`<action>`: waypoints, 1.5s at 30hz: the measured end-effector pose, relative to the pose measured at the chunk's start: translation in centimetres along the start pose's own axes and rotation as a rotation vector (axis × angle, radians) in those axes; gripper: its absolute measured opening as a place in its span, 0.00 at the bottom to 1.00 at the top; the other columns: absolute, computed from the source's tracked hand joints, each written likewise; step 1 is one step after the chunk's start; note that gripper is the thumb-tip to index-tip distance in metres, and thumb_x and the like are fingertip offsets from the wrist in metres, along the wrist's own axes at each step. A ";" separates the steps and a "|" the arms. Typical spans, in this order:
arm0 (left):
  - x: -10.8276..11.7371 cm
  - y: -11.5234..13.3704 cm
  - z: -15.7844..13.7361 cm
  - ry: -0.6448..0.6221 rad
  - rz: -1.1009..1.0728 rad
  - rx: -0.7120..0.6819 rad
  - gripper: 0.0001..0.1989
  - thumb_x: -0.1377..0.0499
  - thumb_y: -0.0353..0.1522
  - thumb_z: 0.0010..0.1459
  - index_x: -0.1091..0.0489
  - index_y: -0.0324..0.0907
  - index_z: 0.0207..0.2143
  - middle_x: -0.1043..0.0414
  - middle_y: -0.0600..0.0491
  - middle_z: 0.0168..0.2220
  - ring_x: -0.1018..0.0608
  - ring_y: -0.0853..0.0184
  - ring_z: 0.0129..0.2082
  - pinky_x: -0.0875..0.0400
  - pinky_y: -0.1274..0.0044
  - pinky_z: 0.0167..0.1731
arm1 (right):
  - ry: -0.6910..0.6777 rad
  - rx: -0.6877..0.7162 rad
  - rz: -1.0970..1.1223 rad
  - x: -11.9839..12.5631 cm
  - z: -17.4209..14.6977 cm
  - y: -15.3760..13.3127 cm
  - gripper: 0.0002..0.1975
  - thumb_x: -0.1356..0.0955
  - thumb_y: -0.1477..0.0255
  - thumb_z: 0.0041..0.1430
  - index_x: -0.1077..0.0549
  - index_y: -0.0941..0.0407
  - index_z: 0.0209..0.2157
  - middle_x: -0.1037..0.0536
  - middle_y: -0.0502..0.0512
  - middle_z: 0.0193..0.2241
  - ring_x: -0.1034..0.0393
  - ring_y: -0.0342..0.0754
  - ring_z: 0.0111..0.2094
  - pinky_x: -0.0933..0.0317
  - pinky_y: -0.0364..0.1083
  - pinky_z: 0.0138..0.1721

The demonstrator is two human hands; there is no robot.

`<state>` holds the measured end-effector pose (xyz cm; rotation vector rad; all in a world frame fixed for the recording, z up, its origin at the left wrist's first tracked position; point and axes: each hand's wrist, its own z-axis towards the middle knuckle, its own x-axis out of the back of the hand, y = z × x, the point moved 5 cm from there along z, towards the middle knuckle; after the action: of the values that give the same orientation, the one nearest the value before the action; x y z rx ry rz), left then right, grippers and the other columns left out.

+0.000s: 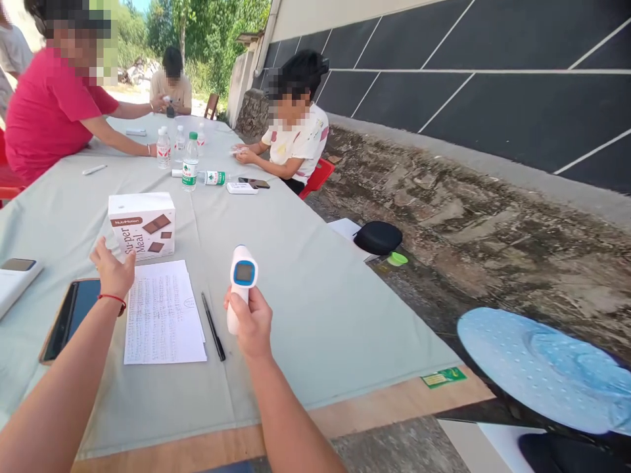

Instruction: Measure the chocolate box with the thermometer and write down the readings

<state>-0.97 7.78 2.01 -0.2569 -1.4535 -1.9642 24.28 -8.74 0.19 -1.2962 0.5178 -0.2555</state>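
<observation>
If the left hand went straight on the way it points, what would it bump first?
Most likely the white Su-per Meal box; the left hand is right by it, perhaps touching.

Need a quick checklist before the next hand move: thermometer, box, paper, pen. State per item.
1. White pistol-shaped plastic thermometer gripped in the right hand: ok.
2. Reading legible on its square grey screen: cannot tell; no digits can be made out.
3. White cardboard box with brown print standing on the pale grey-green cloth: ok.
4. Box gripped by the left hand: not ok; fingers are spread before it, contact unclear.
5. White handwritten paper sheets lying flat: ok.
6. Slim black pen out of both hands: ok, lies beside the sheets.
</observation>
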 end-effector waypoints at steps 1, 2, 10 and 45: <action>0.2 0.5 -1.2 0.004 0.005 -0.043 0.31 0.39 0.34 0.52 0.46 0.42 0.58 0.45 0.39 0.58 0.34 0.53 0.57 0.31 0.59 0.52 | -0.001 -0.001 -0.003 0.0 0.0 0.0 0.13 0.31 0.59 0.52 0.31 0.55 0.30 0.33 0.48 0.23 0.41 0.44 0.26 0.45 0.44 0.28; 0.1 1.1 -2.5 -0.026 0.011 -0.106 0.29 0.40 0.35 0.53 0.44 0.43 0.57 0.44 0.40 0.57 0.32 0.55 0.55 0.30 0.59 0.51 | -0.002 -0.002 -0.009 0.0 0.0 0.0 0.13 0.31 0.59 0.52 0.31 0.55 0.30 0.33 0.48 0.23 0.41 0.44 0.26 0.44 0.45 0.29; -1.8 1.7 -8.2 -0.415 0.177 -0.441 0.11 0.48 0.35 0.60 0.32 0.44 0.44 0.30 0.45 0.46 0.26 0.55 0.45 0.31 0.59 0.46 | 0.049 -0.096 -0.561 1.2 1.4 1.8 0.20 0.32 0.59 0.49 0.26 0.54 0.42 0.26 0.53 0.34 0.34 0.49 0.34 0.40 0.47 0.35; -3.6 1.3 -10.6 -0.760 0.279 -0.535 0.19 0.39 0.35 0.49 0.32 0.42 0.45 0.38 0.43 0.56 0.33 0.51 0.55 0.43 0.55 0.58 | -0.207 -0.047 -0.150 -1.6 -1.1 3.9 0.16 0.30 0.64 0.50 0.29 0.51 0.42 0.31 0.48 0.27 0.36 0.44 0.28 0.39 0.46 0.31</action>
<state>4.99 -0.64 -2.67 -1.4869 -1.1618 -2.0713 21.95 -7.90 -3.37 -1.3917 0.2522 -0.2314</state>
